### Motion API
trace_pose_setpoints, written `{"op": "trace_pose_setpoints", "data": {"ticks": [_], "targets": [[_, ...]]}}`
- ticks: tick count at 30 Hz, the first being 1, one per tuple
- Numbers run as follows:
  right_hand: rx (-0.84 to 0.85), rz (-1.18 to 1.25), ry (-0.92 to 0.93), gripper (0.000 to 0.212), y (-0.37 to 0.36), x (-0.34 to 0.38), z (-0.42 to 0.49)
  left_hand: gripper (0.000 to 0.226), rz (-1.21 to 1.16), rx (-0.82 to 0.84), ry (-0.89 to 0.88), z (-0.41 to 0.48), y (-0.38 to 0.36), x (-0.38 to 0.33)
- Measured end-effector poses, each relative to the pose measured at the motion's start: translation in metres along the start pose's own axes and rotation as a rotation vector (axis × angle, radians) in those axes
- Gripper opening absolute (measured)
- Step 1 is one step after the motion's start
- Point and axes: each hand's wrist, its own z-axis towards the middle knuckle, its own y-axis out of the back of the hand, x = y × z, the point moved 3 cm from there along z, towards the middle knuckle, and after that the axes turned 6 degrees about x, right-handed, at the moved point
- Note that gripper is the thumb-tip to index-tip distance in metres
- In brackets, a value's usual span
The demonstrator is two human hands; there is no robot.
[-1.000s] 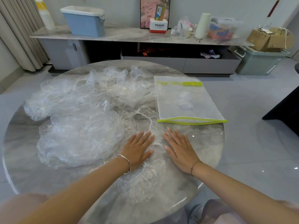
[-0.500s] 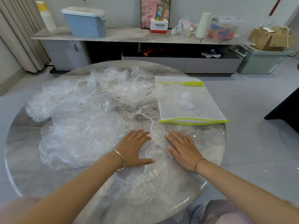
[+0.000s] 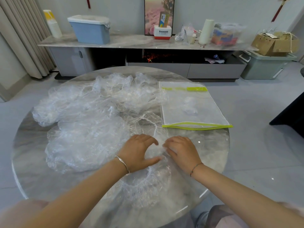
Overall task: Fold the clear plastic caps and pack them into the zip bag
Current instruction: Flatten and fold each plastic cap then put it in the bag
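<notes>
The left hand (image 3: 137, 152) and right hand (image 3: 181, 151) sit close together on the cap (image 3: 144, 186), which lies spread at the front of the bench (image 3: 205, 145). Each grip is half clenched: the fingers curl inward and bunch the cap's film between the two hands. The pile of caps (image 3: 85, 122) lies to the left. The zip bag (image 3: 189, 104) lies flat behind the right hand, apart from it.

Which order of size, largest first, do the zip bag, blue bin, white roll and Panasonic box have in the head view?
1. zip bag, though it lies nearest the camera.
2. blue bin.
3. white roll and Panasonic box look about alike; I do not rank them.
</notes>
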Motion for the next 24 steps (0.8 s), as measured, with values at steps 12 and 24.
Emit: {"op": "trace_pose_setpoints", "data": {"ticks": [12, 24], "targets": [[0.074, 0.175, 0.031, 0.028, -0.006, 0.004, -0.031, 0.032, 0.021, 0.001, -0.116, -0.012, -0.001, 0.012], [0.088, 0.408, -0.278, 0.034, -0.016, -0.001, -0.035, 0.029, -0.185, 0.133, 0.253, -0.013, -0.011, 0.005]]}}
